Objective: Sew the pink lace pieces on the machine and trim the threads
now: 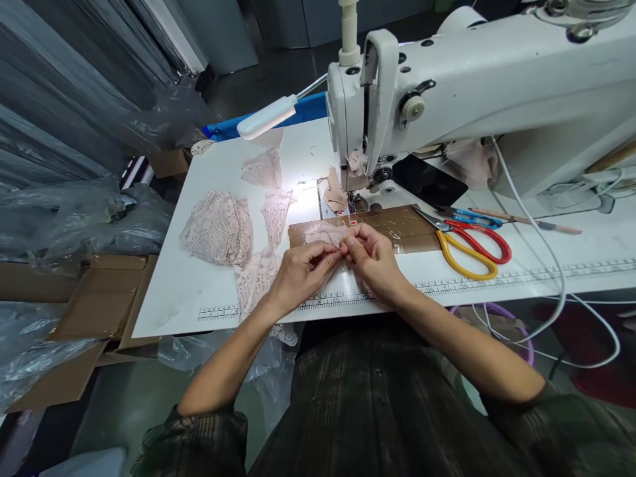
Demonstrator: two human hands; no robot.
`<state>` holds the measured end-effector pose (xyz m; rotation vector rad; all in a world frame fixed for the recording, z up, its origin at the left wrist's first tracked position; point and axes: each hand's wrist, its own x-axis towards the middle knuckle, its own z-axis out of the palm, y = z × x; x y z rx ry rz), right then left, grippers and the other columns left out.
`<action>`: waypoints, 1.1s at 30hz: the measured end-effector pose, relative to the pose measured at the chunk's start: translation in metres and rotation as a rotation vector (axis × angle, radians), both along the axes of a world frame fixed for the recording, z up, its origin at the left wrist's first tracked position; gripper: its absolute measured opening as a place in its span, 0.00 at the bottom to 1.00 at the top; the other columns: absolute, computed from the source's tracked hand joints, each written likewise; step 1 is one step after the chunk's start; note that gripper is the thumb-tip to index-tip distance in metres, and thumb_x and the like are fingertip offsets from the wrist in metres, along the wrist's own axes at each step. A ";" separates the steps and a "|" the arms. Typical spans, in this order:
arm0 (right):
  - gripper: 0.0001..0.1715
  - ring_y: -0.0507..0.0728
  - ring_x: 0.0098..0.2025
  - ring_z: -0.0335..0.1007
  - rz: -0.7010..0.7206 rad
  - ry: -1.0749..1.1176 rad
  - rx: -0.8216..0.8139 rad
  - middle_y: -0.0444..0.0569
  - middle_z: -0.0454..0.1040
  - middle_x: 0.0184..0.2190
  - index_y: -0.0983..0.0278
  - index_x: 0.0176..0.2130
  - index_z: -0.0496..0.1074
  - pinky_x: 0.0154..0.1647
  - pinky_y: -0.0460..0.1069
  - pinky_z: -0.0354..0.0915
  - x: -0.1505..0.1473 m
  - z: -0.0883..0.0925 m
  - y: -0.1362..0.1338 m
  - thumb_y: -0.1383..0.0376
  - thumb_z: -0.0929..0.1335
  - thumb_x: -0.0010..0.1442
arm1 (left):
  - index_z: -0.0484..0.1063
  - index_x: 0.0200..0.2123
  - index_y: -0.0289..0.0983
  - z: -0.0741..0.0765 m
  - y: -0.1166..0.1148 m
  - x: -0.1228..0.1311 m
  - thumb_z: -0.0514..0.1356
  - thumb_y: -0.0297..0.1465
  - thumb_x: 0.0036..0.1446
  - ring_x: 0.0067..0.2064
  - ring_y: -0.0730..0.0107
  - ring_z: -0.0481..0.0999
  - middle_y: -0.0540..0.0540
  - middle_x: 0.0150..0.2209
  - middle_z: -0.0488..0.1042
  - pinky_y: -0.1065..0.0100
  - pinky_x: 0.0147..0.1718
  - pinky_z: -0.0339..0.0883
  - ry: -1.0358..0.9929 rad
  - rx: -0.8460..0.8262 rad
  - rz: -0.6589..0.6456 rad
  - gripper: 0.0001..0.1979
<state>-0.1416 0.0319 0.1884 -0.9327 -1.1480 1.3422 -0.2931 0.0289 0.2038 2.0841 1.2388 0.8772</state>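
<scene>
My left hand (304,270) and my right hand (373,260) meet in front of the sewing machine, with thumbs and fingertips pinched together. Between them is a small piece of thin pale pink fabric (322,233), part of which lies behind the fingers over a brown taped strip (417,228). The exact edge in the fingertips is hidden. Just beyond the hands are the needle and presser foot (354,201) of the white sewing machine (462,86). Left of my left hand, pink lace pieces (257,275) trail over the table's front edge, beside a heap of lace (218,228).
Yellow-and-red scissors (467,255), blue-handled snips (477,217) and a dark phone (428,180) lie to the right. A lamp (267,118) lights the white table (171,291), which has a printed ruler along its front. Cardboard boxes (99,298) stand at left.
</scene>
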 end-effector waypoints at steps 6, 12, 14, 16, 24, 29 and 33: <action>0.14 0.56 0.29 0.55 0.101 -0.761 0.808 0.46 0.62 0.27 0.60 0.32 0.57 0.30 0.50 0.53 0.033 0.002 -0.011 0.78 0.60 0.49 | 0.74 0.29 0.36 0.029 -0.007 -0.022 0.57 0.33 0.63 0.25 0.75 0.67 0.51 0.23 0.71 0.73 0.23 0.56 0.202 -0.024 -0.153 0.11; 0.14 0.57 0.29 0.56 0.073 -1.025 0.829 0.47 0.63 0.27 0.61 0.35 0.60 0.30 0.50 0.54 0.059 0.001 -0.009 0.79 0.60 0.52 | 0.78 0.36 0.38 0.030 -0.015 -0.035 0.57 0.36 0.64 0.27 0.74 0.69 0.49 0.29 0.75 0.74 0.23 0.58 0.115 -0.255 -0.184 0.11; 0.08 0.56 0.29 0.59 0.100 -0.981 0.721 0.47 0.65 0.29 0.63 0.40 0.62 0.31 0.50 0.57 0.059 0.004 -0.009 0.73 0.62 0.59 | 0.78 0.41 0.38 0.026 -0.014 -0.036 0.57 0.36 0.64 0.29 0.72 0.71 0.47 0.31 0.76 0.73 0.25 0.61 0.058 -0.271 -0.169 0.12; 0.04 0.56 0.30 0.62 0.175 -0.985 0.652 0.48 0.66 0.30 0.63 0.41 0.63 0.32 0.50 0.59 0.058 0.009 -0.010 0.68 0.63 0.63 | 0.78 0.44 0.39 0.022 -0.014 -0.037 0.58 0.37 0.63 0.30 0.71 0.72 0.46 0.33 0.78 0.72 0.25 0.62 0.042 -0.262 -0.104 0.12; 0.06 0.53 0.37 0.65 0.476 -0.559 0.451 0.49 0.69 0.38 0.61 0.36 0.65 0.37 0.48 0.64 0.039 0.039 -0.020 0.66 0.61 0.67 | 0.78 0.36 0.37 0.017 -0.016 -0.031 0.61 0.39 0.60 0.30 0.70 0.74 0.48 0.30 0.78 0.72 0.27 0.64 -0.024 -0.212 0.006 0.12; 0.08 0.52 0.25 0.57 0.231 -0.715 0.573 0.43 0.63 0.23 0.62 0.31 0.62 0.27 0.47 0.54 0.028 0.028 -0.026 0.74 0.61 0.59 | 0.76 0.33 0.37 0.019 -0.025 -0.023 0.60 0.34 0.60 0.25 0.76 0.69 0.51 0.27 0.76 0.74 0.22 0.58 -0.005 -0.123 0.107 0.08; 0.09 0.52 0.25 0.57 0.161 -0.800 0.560 0.43 0.64 0.23 0.62 0.30 0.62 0.27 0.47 0.53 0.033 0.022 -0.026 0.75 0.61 0.56 | 0.76 0.32 0.37 0.012 -0.025 -0.018 0.62 0.34 0.58 0.28 0.73 0.72 0.49 0.28 0.77 0.72 0.26 0.64 -0.117 -0.108 0.197 0.07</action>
